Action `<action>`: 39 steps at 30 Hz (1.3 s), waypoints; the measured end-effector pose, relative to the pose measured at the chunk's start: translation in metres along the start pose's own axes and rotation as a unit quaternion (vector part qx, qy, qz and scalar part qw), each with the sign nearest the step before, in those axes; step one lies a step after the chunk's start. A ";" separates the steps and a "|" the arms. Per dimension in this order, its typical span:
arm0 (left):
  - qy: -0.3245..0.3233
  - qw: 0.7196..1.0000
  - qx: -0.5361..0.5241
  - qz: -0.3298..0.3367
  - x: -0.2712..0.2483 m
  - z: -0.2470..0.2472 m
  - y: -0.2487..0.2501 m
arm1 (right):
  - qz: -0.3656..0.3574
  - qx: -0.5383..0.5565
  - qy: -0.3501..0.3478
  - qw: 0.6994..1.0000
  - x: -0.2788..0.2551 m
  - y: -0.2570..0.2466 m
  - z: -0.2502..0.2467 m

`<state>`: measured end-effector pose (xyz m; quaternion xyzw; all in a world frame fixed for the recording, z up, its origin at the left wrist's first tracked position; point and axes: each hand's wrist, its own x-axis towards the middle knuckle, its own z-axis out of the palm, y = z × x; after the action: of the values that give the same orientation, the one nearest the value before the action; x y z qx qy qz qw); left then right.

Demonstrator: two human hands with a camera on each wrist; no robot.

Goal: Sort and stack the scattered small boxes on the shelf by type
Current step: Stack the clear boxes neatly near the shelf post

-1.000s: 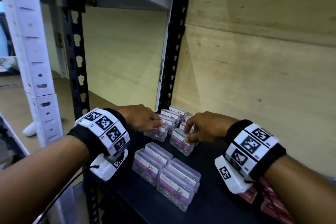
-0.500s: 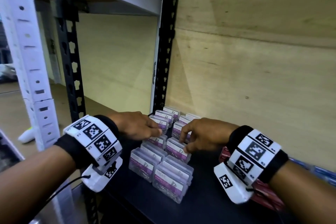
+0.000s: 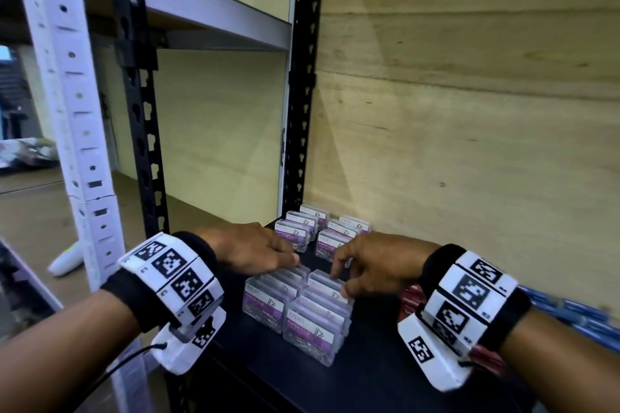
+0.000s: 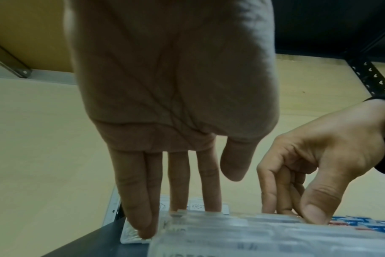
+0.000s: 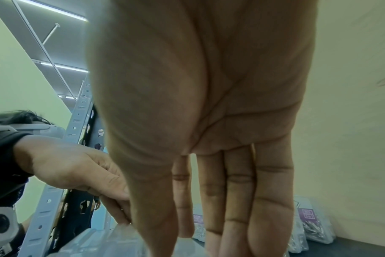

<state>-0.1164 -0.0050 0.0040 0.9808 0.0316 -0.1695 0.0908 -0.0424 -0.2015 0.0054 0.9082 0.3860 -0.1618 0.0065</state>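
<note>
Clear paper-clip boxes with purple labels stand in two near rows [image 3: 312, 329] on the black shelf [image 3: 369, 375], and a second cluster [image 3: 302, 228] sits farther back by the post. My left hand [image 3: 288, 261] reaches over the left row with its fingers [image 4: 138, 200] straight down behind that row's rearmost box [image 3: 288, 275] and the thumb free. My right hand [image 3: 339, 283] pinches the rearmost box of the right row [image 3: 327, 282] between thumb and fingers; this grip also shows in the left wrist view at the right hand [image 4: 297, 208]. The far boxes [image 5: 308, 219] show beyond my right fingers.
Red boxes [image 3: 411, 298] lie under my right wrist and blue ones [image 3: 577, 308] along the plywood back wall [image 3: 469, 144]. A black upright [image 3: 302, 111] stands at the shelf's back left corner, an upper shelf board [image 3: 218, 20] overhead. The shelf front is bare.
Both hands drew back toward me, each bringing one clear box from the far cluster up against the rear of the near rows.
</note>
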 end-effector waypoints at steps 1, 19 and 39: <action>-0.001 1.000 0.002 0.001 0.000 0.000 0.000 | -0.003 0.000 -0.001 1.000 -0.001 0.000 0.000; -0.007 0.998 -0.055 0.023 0.005 -0.003 -0.002 | -0.017 0.048 -0.046 0.998 -0.006 0.006 -0.001; 0.088 0.995 0.039 -0.002 0.088 -0.032 -0.032 | 0.043 -0.082 0.070 0.993 0.087 0.031 -0.030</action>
<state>-0.0257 0.0347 -0.0017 0.9946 0.0346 -0.0840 0.0494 0.0449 -0.1578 0.0047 0.9296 0.3577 -0.0649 0.0606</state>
